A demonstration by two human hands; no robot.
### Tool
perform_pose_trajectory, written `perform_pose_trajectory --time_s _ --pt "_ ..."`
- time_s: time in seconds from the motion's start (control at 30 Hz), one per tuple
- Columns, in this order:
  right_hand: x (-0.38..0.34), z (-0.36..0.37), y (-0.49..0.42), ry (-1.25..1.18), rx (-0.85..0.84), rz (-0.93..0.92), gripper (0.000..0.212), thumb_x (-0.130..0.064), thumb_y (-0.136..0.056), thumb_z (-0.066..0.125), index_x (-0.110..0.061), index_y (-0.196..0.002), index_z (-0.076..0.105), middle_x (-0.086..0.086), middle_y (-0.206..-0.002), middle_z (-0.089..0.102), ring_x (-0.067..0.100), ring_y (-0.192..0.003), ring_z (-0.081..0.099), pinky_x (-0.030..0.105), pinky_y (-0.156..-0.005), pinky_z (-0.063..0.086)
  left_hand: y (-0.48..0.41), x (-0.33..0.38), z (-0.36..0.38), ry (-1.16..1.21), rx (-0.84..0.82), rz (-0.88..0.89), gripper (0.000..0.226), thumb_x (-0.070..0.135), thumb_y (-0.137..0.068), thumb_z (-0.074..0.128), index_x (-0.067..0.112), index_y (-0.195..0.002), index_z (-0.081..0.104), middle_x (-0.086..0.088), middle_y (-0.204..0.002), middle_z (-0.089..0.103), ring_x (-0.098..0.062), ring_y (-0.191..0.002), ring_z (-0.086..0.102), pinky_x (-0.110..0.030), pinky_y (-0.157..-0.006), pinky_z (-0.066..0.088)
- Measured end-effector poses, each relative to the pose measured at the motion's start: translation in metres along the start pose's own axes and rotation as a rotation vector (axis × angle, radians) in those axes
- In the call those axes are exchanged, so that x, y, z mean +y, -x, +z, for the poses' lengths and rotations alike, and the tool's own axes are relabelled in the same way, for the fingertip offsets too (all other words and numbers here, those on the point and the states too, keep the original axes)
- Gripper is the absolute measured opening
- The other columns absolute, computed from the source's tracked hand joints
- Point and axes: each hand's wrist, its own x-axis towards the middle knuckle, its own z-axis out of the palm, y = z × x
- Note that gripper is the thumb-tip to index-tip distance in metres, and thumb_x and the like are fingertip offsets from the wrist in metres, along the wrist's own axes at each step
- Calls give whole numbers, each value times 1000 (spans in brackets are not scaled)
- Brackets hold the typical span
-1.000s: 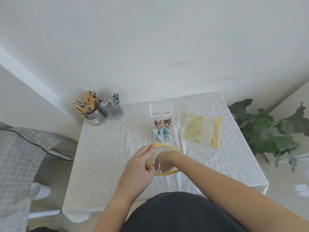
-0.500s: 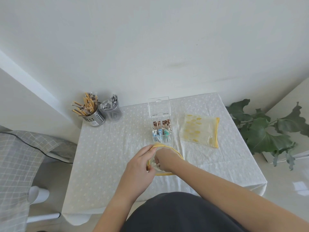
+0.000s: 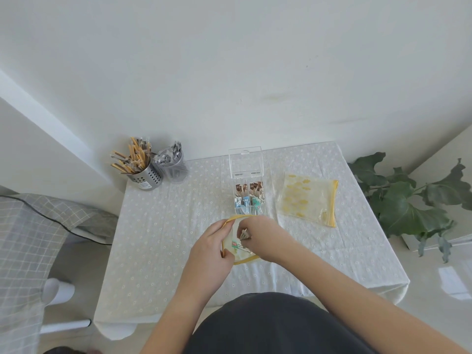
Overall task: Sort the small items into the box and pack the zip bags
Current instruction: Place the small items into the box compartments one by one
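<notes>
My left hand (image 3: 213,247) grips the left rim of a yellow-edged zip bag (image 3: 244,258) and holds its mouth wide. Over that mouth my right hand (image 3: 264,235) pinches a small clip (image 3: 244,235). More small items with a red and green label lie inside the bag. Just beyond my hands stands a clear compartment box (image 3: 249,198) with its lid up, holding brown, blue and teal clips. A second zip bag (image 3: 307,199) with a yellow pattern lies flat to the right of the box.
A metal holder with wooden-handled cutlery (image 3: 143,172) and a clear cup of silver cutlery (image 3: 173,168) stand at the table's back left corner. A leafy plant (image 3: 408,200) is off the right edge. A checked cushion (image 3: 28,238) lies left of the table (image 3: 166,251).
My right hand has come up out of the bag mouth with a small clip pinched in it. My left hand keeps its grip on the bag rim.
</notes>
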Motion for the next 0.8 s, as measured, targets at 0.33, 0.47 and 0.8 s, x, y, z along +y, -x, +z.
perform_pose_trajectory --time_s 0.33,0.47,0.8 --pt "26 -44 17 -987 109 112 13 -11 -84 82 -13 -97 79 9 -93 79 22 -88 78 39 -85 63 -11 -10 -7 -24 79 -93 75 -4 -85 59 35 -149 53 35 -129 46 1 -114 54 -23 -96 52" --pt "52 -51 4 -1108 165 127 15 -6 -85 81 -8 -99 78 14 -103 78 30 -94 77 43 -91 60 -15 -20 -7 -36 74 -170 76 0 -85 59 30 -155 48 22 -149 48 -9 -129 54 -36 -108 51" --pt "98 -51 -58 -848 343 309 12 -14 -83 79 -20 -93 77 -1 -94 76 21 -81 78 47 -83 60 -18 -24 -8 3 87 -252 75 1 -88 59 30 -155 47 25 -147 47 -10 -124 56 -35 -108 51"
